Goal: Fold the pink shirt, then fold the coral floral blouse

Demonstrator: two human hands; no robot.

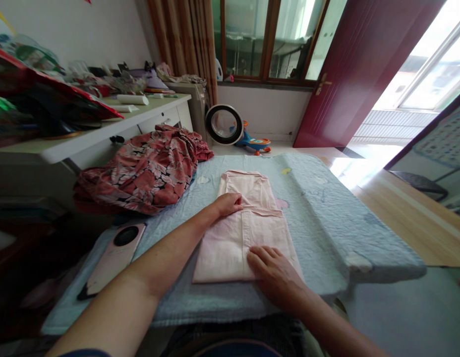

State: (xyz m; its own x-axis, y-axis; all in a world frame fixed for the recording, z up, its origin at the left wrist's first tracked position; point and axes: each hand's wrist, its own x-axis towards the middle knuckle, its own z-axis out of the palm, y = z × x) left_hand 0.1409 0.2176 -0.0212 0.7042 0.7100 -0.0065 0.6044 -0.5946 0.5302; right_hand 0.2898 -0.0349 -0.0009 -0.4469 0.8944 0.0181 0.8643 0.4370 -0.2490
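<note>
Pale-blue quilted cover, one folded pink garment lying on it, left hand — curled over its middle, grip on cloth unclear, right hand — flat on near end, fingers extended, grasping nothing

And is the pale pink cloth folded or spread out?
Folded: the pale pink cloth lies as a narrow, layered rectangle on the blue cover, with an edge crossing it near the left hand.
</note>
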